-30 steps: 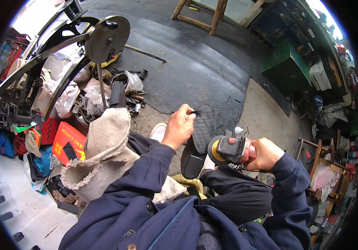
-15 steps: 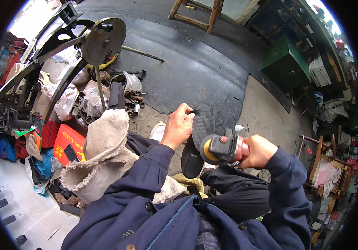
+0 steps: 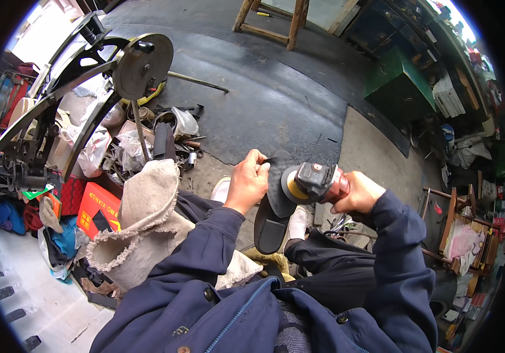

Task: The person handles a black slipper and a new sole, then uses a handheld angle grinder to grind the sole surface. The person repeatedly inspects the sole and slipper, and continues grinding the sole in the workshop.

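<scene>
My left hand (image 3: 249, 181) pinches the edge of a black shoe sole (image 3: 271, 226) between thumb and fingers. The sole hangs between my knees, its heel end toward me and its front part farther off. An angle grinder (image 3: 314, 181) with a yellowish round disc (image 3: 291, 183) is gripped in my right hand (image 3: 358, 192), which is closed round its reddish body. The disc lies against or just over the right edge of the sole's front part; I cannot tell if they touch. The sole's far end looks blurred.
A black hand-cranked machine with a round wheel (image 3: 143, 66) stands at the left, above bags and scraps. Beige cloth (image 3: 146, 215) lies by my left arm, beside a red-orange box (image 3: 96, 209). A green box (image 3: 398, 88) and a wooden stool (image 3: 273, 26) stand farther off.
The grinder has moved up along the sole, away from me, and slightly left. My right hand went with it. My left hand keeps its pinch on the sole.
</scene>
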Action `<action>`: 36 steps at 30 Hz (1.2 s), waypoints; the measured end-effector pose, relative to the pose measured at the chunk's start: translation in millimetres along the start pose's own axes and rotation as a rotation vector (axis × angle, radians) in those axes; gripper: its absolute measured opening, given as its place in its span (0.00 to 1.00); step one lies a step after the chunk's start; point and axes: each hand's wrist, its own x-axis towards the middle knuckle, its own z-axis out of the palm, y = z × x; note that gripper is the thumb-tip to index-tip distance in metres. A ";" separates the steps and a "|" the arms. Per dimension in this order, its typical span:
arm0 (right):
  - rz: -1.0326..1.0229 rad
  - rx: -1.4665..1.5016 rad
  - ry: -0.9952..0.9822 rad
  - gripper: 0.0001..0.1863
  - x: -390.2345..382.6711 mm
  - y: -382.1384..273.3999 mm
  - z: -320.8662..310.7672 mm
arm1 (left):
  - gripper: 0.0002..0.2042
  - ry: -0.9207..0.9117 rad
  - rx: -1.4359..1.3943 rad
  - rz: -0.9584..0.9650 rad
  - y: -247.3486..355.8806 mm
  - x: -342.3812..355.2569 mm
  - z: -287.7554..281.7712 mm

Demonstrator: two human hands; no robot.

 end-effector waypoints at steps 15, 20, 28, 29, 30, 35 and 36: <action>-0.012 -0.065 0.091 0.22 -46.9 10.4 11.8 | 0.04 0.109 -0.049 -0.060 -7.6 0.1 1.5; -0.047 -0.086 0.066 0.19 -8.5 -7.9 -6.0 | 0.04 0.126 -0.026 -0.007 -10.4 4.3 2.1; 0.019 -0.183 0.003 0.19 -20.5 5.3 6.4 | 0.04 0.181 -0.023 -0.070 -14.1 4.6 -2.3; 0.042 -0.160 0.001 0.19 -28.2 10.7 9.1 | 0.04 0.179 -0.046 -0.069 -13.9 5.4 -3.1; 0.086 -0.176 -0.006 0.19 -36.6 16.1 10.6 | 0.05 0.178 -0.067 -0.078 -13.6 5.4 -4.2; 0.071 0.024 0.057 0.24 -72.4 31.3 13.8 | 0.12 0.099 -0.195 -0.176 -3.6 -0.8 -5.3; 0.066 0.040 0.072 0.25 -76.6 31.7 12.8 | 0.15 0.098 -0.204 -0.120 -0.6 -1.8 -3.9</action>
